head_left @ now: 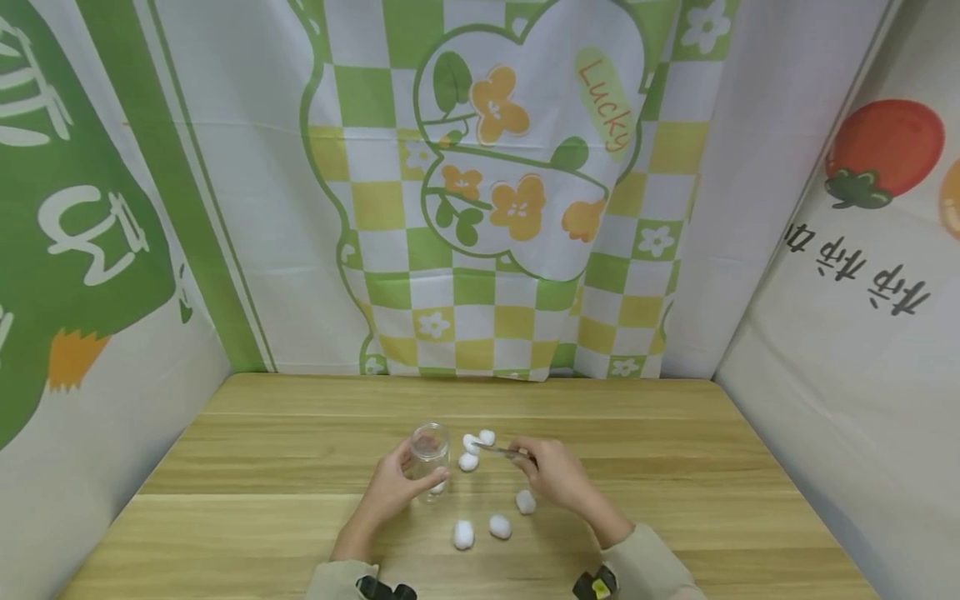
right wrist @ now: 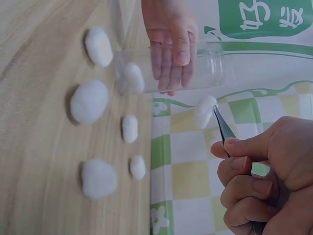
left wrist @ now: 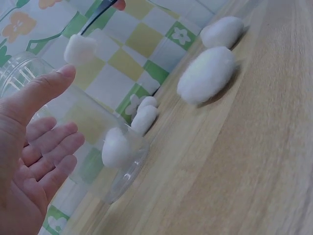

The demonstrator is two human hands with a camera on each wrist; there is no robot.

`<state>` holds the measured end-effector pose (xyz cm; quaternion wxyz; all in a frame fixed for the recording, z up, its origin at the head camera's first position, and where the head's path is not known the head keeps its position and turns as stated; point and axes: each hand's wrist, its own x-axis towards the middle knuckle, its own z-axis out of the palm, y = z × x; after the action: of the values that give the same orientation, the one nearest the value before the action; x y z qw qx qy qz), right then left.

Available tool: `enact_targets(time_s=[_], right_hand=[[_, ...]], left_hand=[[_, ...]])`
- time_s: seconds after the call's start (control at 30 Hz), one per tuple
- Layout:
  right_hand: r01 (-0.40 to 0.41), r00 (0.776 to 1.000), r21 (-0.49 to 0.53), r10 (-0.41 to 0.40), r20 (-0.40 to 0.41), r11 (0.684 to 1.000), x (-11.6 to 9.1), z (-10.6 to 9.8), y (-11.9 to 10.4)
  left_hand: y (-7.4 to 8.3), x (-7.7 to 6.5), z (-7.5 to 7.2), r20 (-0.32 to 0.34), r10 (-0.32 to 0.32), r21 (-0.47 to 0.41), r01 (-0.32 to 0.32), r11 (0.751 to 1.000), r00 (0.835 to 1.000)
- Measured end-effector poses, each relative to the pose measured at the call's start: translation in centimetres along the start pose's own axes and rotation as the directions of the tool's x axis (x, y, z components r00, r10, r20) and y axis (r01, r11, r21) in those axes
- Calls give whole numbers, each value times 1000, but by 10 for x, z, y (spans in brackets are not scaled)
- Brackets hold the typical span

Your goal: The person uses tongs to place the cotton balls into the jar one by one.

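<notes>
My left hand (head_left: pixel 393 485) holds a clear jar (left wrist: pixel 100 122) upright on the table, thumb on one side and fingers on the other. The jar's top is uncovered, and one cotton ball (left wrist: pixel 116 148) lies at its bottom. My right hand (right wrist: pixel 266 181) grips dark metal tweezers (right wrist: pixel 223 126). At their tips a cotton ball (right wrist: pixel 204 111) is pinched, raised above the table beside the jar's upper part. Two loose cotton balls (head_left: pixel 468 462) lie on the table to the right of the jar, near the tweezers.
Nearer my body, several more cotton balls (head_left: pixel 500 526) are spread over the wooden table (head_left: pixel 645 433). A checked cloth curtain (head_left: pixel 465 308) hangs behind the table's far edge, with printed cloth on both sides.
</notes>
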<state>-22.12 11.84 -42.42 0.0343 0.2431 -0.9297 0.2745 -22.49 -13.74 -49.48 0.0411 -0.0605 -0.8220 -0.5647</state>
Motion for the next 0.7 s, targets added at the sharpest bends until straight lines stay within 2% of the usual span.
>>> enact_targets(time_s=[0.27,0.7], right_hand=[[26,999,27,-25,-20,999,1,-7,-4],[19,1000,32,-18,-21,999,6,-15,-15]], left_hand=[[-1,1,0,1,1,19,-1,1000,1000],[-1,2,0,12,20,-3,-20,1000,1000]])
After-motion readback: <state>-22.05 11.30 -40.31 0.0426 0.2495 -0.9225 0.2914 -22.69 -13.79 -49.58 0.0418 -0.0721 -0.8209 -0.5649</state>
